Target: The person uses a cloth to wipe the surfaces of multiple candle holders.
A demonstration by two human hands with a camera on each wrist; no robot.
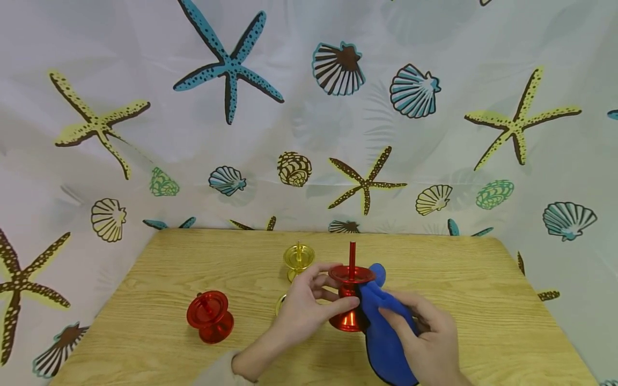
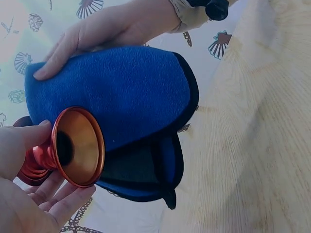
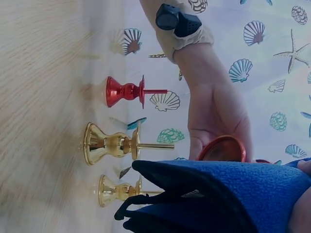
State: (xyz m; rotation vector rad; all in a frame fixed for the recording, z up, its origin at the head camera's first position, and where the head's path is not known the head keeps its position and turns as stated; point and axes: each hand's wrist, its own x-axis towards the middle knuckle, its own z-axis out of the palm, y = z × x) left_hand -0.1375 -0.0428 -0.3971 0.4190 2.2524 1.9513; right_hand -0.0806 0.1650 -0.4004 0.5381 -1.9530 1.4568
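Note:
My left hand point(image 1: 309, 300) grips a red metal candle holder point(image 1: 351, 273) by its narrow waist, thumb in front and fingers behind. Its central spike points up, and the left wrist view looks into its hollow, flared base point(image 2: 80, 145). A blue cloth with black edging point(image 1: 386, 332) is pinched in my right hand point(image 1: 427, 332). The cloth lies against the right side of the candle holder and hangs down below it. In the right wrist view the folded cloth point(image 3: 233, 189) covers much of the candle holder, leaving the rim of its base in sight.
Another red candle holder point(image 1: 210, 316) stands on the wooden table point(image 1: 159, 279) to the left. A gold candle holder point(image 1: 299, 260) stands behind my left hand, and a second gold one point(image 3: 109, 144) is partly hidden by that hand in the head view. A shell-patterned curtain point(image 1: 309, 118) surrounds the table.

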